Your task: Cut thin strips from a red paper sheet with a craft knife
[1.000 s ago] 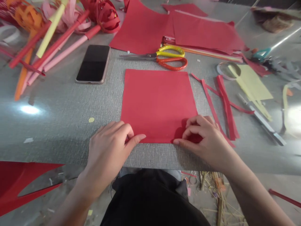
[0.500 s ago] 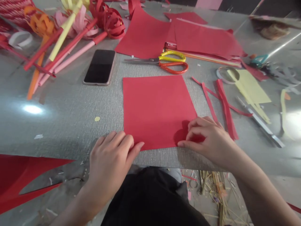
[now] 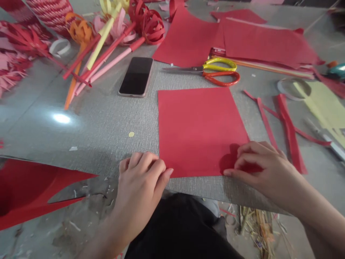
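Observation:
A square sheet of red paper (image 3: 198, 129) lies flat on the grey table before me. My left hand (image 3: 142, 180) is at its near left corner, with curled fingers and the thumb along the near edge. At the near right corner, my right hand (image 3: 258, 163) pinches the paper between thumb and fingers and casts a shadow on it. Both corners are partly hidden under the hands. Just beyond the sheet lie scissors (image 3: 203, 70) with one yellow and one orange handle. Red paper strips (image 3: 288, 133) lie to the right of the sheet.
A phone (image 3: 136, 76) lies left of the scissors. Paper flowers on rolled stems (image 3: 110, 54) are at the back left, stacked red sheets (image 3: 264, 43) at the back right. A tape roll (image 3: 281, 88) and a cutter knife (image 3: 334, 145) sit at right. Scraps litter the floor.
The view has turned left, so everything appears farther right and a pink and red fringed bundle shows at the left. Both hands stay at the same corners of the red sheet.

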A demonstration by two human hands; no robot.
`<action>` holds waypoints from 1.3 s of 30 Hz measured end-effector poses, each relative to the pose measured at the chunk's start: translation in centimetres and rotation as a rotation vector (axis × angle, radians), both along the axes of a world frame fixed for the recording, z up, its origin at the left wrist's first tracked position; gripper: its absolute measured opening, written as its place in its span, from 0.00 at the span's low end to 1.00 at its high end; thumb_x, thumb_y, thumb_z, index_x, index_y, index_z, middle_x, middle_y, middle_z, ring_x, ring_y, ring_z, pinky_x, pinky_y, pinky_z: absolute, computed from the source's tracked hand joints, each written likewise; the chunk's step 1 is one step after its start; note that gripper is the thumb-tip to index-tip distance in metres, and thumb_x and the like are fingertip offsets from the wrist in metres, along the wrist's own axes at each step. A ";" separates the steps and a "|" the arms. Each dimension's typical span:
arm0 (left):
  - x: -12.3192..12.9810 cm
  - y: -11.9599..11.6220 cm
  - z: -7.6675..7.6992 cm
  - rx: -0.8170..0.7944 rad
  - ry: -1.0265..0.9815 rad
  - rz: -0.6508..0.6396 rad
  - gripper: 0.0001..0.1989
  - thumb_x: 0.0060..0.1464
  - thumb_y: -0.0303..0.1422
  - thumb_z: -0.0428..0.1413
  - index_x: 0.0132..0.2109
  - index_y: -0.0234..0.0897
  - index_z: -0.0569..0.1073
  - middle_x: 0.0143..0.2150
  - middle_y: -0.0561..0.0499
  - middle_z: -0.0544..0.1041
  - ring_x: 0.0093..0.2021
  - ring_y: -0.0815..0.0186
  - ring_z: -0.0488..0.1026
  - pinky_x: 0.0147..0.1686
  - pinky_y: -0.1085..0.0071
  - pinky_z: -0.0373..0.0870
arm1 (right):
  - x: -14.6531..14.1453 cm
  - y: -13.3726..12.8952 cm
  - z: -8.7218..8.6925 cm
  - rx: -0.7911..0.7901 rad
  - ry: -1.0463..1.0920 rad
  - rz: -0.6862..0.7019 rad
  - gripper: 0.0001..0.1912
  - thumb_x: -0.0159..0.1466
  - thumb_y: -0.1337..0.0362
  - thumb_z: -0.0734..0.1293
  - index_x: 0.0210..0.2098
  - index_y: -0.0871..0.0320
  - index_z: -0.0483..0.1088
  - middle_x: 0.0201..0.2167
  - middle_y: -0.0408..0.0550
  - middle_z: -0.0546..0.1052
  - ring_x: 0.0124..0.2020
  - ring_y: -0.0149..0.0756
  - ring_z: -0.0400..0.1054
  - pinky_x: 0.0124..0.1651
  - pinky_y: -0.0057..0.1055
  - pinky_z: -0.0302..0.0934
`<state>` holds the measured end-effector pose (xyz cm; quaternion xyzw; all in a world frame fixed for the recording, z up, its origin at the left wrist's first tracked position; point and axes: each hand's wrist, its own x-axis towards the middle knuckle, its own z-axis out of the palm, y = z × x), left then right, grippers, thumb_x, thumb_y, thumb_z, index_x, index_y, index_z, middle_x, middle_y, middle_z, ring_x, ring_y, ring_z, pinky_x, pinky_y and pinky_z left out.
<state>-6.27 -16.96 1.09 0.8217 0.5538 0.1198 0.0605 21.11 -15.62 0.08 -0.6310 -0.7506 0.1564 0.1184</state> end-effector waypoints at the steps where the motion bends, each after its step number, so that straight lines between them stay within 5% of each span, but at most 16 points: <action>1: 0.0 -0.1 0.0 -0.005 -0.010 0.003 0.08 0.58 0.31 0.50 0.30 0.39 0.66 0.35 0.51 0.69 0.37 0.62 0.65 0.37 0.62 0.57 | 0.0 0.0 0.0 0.003 0.001 0.000 0.27 0.53 0.35 0.61 0.18 0.52 0.69 0.34 0.47 0.72 0.42 0.46 0.64 0.45 0.47 0.55; 9: 0.1 -0.7 -0.1 -0.017 -0.092 0.022 0.06 0.58 0.27 0.49 0.31 0.39 0.65 0.41 0.49 0.68 0.55 0.57 0.63 0.48 0.58 0.57 | 0.0 0.1 -0.2 0.023 0.005 0.014 0.26 0.53 0.36 0.60 0.19 0.51 0.69 0.34 0.47 0.72 0.42 0.47 0.64 0.44 0.47 0.56; 20: -0.3 -0.4 -0.4 -0.009 -0.110 0.048 0.08 0.57 0.29 0.51 0.31 0.40 0.60 0.40 0.49 0.69 0.56 0.57 0.63 0.47 0.58 0.59 | 0.2 0.0 -0.3 0.050 -0.001 0.035 0.27 0.54 0.36 0.59 0.19 0.52 0.69 0.34 0.47 0.72 0.41 0.46 0.64 0.41 0.47 0.56; 28: -1.6 -0.8 0.1 -0.065 -0.184 0.048 0.05 0.58 0.25 0.48 0.37 0.41 0.62 0.48 0.49 0.72 0.57 0.58 0.65 0.49 0.57 0.63 | 0.3 0.0 -0.7 0.068 -0.015 0.060 0.27 0.55 0.36 0.59 0.18 0.51 0.68 0.34 0.47 0.72 0.40 0.47 0.65 0.41 0.47 0.57; 33: 0.4 -2.6 1.0 0.233 -0.220 0.146 0.17 0.54 0.19 0.47 0.48 0.39 0.67 0.49 0.47 0.74 0.52 0.62 0.69 0.51 0.60 0.64 | 0.1 0.2 -0.5 0.070 -0.021 0.068 0.27 0.55 0.36 0.59 0.18 0.51 0.69 0.34 0.47 0.72 0.39 0.45 0.65 0.39 0.45 0.57; 37: 3.9 -4.5 0.0 0.363 -0.194 -0.227 0.18 0.54 0.23 0.50 0.52 0.34 0.69 0.52 0.50 0.74 0.59 0.63 0.64 0.58 0.63 0.58 | -0.1 0.3 -0.2 0.068 -0.032 0.064 0.27 0.57 0.38 0.58 0.18 0.52 0.68 0.33 0.47 0.72 0.38 0.43 0.65 0.38 0.43 0.57; 39: 5.3 -4.8 -1.0 0.311 -0.089 -0.284 0.19 0.57 0.31 0.51 0.56 0.34 0.67 0.59 0.51 0.68 0.62 0.62 0.58 0.61 0.62 0.52 | -0.2 0.3 -0.1 0.060 -0.035 0.061 0.26 0.58 0.40 0.59 0.18 0.52 0.68 0.33 0.46 0.72 0.38 0.43 0.65 0.39 0.42 0.57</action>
